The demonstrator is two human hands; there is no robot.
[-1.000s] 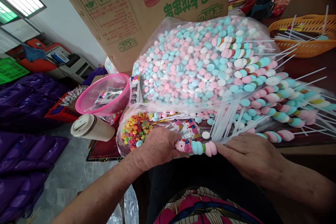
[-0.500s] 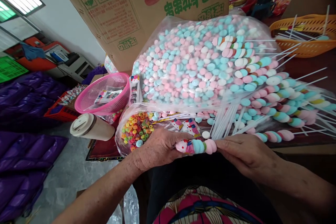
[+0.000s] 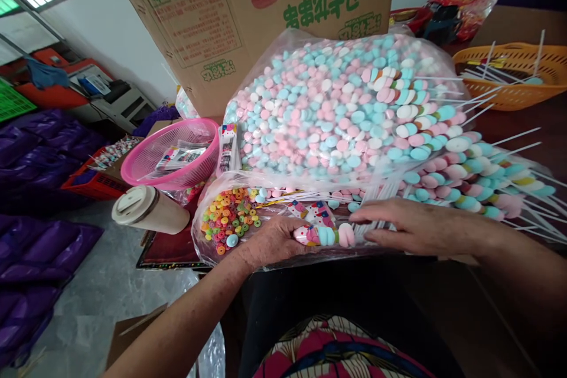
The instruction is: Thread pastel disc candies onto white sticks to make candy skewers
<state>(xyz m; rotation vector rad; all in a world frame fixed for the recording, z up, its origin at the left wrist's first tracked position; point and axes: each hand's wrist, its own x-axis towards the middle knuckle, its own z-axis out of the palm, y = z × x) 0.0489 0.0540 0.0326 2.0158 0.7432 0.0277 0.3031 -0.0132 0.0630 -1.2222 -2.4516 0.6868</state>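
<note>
My left hand (image 3: 275, 243) is closed on a short marshmallow skewer (image 3: 328, 235), blue and pink pieces with a spotted printed wrapper at the end near my thumb. The skewer lies level just above the front edge of a clear plastic bag. My right hand (image 3: 405, 223) has thumb and fingers apart over a bundle of white sticks (image 3: 375, 194), its fingertips beside the pink end of the skewer. Whether it touches a stick is hard to see. Fruit-coloured candy rings (image 3: 230, 215) and printed wrappers (image 3: 319, 212) lie behind and left of my left hand.
A big clear bag of pink, blue and white marshmallows (image 3: 305, 106) fills the middle, before a carton (image 3: 186, 29). Finished skewers (image 3: 469, 171) pile at right, near an orange basket (image 3: 544, 68). A pink basket (image 3: 133, 168) and lidded cup (image 3: 163, 212) stand left.
My right hand has let go of the skewer's pink end and moved up over the white sticks. My left hand keeps the skewer, shifted slightly left.
</note>
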